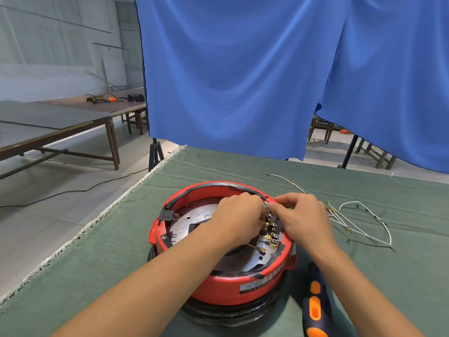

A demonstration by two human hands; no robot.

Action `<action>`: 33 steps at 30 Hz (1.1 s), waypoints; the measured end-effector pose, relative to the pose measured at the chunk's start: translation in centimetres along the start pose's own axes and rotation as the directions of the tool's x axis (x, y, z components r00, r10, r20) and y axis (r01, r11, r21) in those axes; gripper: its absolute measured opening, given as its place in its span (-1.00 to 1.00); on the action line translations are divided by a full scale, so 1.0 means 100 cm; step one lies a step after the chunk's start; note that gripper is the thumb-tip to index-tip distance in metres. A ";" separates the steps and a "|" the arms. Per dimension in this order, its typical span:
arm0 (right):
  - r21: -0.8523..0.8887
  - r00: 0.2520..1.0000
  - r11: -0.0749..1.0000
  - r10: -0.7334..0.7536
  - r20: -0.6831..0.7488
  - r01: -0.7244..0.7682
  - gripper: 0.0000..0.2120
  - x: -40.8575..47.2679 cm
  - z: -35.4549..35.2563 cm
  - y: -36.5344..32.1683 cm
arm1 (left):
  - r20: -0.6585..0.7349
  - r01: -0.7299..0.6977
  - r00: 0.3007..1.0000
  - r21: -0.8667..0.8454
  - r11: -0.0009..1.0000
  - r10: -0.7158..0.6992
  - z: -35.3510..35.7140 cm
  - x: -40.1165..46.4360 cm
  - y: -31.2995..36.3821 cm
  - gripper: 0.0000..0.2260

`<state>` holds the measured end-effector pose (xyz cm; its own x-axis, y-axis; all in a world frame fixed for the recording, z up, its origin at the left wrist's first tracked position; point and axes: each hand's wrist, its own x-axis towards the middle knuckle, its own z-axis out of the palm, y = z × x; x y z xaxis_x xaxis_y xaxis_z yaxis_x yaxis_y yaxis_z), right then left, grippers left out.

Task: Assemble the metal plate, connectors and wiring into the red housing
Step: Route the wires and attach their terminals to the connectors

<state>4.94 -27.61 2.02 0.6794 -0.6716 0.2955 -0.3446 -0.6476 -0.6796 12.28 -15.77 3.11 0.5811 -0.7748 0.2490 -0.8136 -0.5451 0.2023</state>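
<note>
Working: both hands meet over the far-right inside edge of the red housing (243, 285), which sits on the green-covered desk (102, 251) directly beneath them.
Left hand (239, 215): fingers curled down among the connectors; they seem to hold something small, but what exactly is hidden.
Right hand (301, 215): thumb and forefinger pinch a small dark connector piece (266, 207) at the housing rim, just in front of the left hand's fingertips.
Metal plate (194, 217): one round plate, already lying inside the housing, partly covered by the left wrist.
Connectors (271, 233): a cluster of brass and black terminals under and just nearer than the fingertips; roughly eight show, though the hands hide some, so the count is uncertain.
Loose wires (359, 222): a tangle of white leads on the desk, just beyond and to the right of the right hand; several, perhaps five or six, too crossed to count surely. One more lead (286, 181) lies apart, farther away.
Screwdriver (315, 305): one, orange and dark blue, on the desk near the right forearm.
Risk, slip: the pinched piece is small, so it could drop under the plate if the grip loosens.
Risk, bending: pushing a terminal at an angle could bend its tab.
Risk, mix-up: with the leads tangled, the wrong wire could be picked for a terminal.
Risk, shift: the housing rests on a black coil (233, 312), so a hard press could rock it.
</note>
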 end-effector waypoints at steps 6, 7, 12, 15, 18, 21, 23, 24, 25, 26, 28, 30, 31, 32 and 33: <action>0.001 1.000 1.000 -0.003 -0.004 0.003 -0.81 -0.001 0.000 -0.001 | 0.018 -0.006 1.000 -0.089 0.996 0.008 0.000 0.000 -0.001 -0.86; 0.000 1.000 1.000 -0.005 -0.006 0.005 -0.81 -0.001 0.000 -0.001 | 0.016 -0.004 1.000 -0.101 0.995 0.006 0.001 0.000 -0.002 -0.86; -0.050 0.998 0.998 -0.032 -0.045 0.030 -0.81 -0.006 -0.001 -0.003 | -0.002 0.000 1.000 -0.125 0.992 0.000 0.003 0.000 0.000 -0.85; -0.099 0.997 0.994 -0.050 -0.059 0.044 -0.81 -0.008 -0.002 -0.004 | -0.015 -0.015 1.000 -0.107 0.994 0.013 0.006 0.000 0.003 -0.84; -0.088 0.996 0.994 -0.071 -0.058 0.065 -0.81 -0.009 -0.002 -0.004 | -0.013 -0.010 1.000 -0.146 0.989 0.008 0.006 -0.001 0.002 -0.85; -0.059 0.995 0.996 -0.077 -0.059 0.073 -0.81 -0.009 -0.002 -0.004 | -0.006 0.013 1.000 -0.205 0.979 -0.014 0.005 -0.001 0.001 -0.86; -0.030 0.996 0.997 -0.071 -0.055 0.069 -0.82 -0.009 -0.003 -0.003 | 0.009 0.032 1.000 -0.248 0.968 -0.030 0.004 0.000 0.001 -0.87; -0.017 0.997 0.998 -0.065 -0.052 0.064 -0.82 -0.009 -0.004 -0.002 | 0.015 0.040 0.999 -0.268 0.962 -0.038 0.003 0.000 0.001 -0.88; -0.004 0.997 0.998 -0.058 -0.051 0.058 -0.83 -0.009 -0.004 -0.001 | 0.017 0.050 0.999 -0.292 0.955 -0.047 0.002 0.000 -0.001 -0.89; 0.008 0.997 0.999 -0.049 -0.051 0.050 -0.83 -0.008 -0.004 -0.001 | 0.015 0.060 0.998 -0.316 0.947 -0.058 0.001 0.000 -0.003 -0.91; 0.023 0.998 0.999 -0.033 -0.049 0.034 -0.85 -0.007 -0.003 0.000 | 0.006 0.077 0.997 -0.337 0.938 -0.080 -0.001 -0.001 -0.007 -0.94; 0.028 0.999 0.999 -0.027 -0.046 0.028 -0.86 -0.006 -0.003 0.001 | 0.013 0.077 0.997 -0.338 0.938 -0.077 -0.003 -0.003 -0.010 -0.96; 0.029 0.999 0.999 -0.027 -0.045 0.028 -0.86 -0.006 -0.002 0.001 | 0.021 0.074 0.997 -0.342 0.937 -0.071 -0.003 -0.004 -0.010 -0.97; 0.030 0.999 0.999 -0.027 -0.046 0.028 -0.87 -0.006 -0.002 0.001 | 0.028 0.069 0.998 -0.340 0.938 -0.063 -0.004 -0.005 -0.010 -0.96; 0.030 0.998 0.999 -0.026 -0.049 0.027 -0.86 -0.006 -0.002 0.001 | 0.034 0.067 0.998 -0.332 0.941 -0.059 -0.004 -0.005 -0.010 -0.96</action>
<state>4.38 -27.40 1.89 0.6558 -0.6713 0.3454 -0.3061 -0.6546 -0.6912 12.80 -14.70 3.17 0.6270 -0.7517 0.2046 -0.7198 -0.4586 0.5211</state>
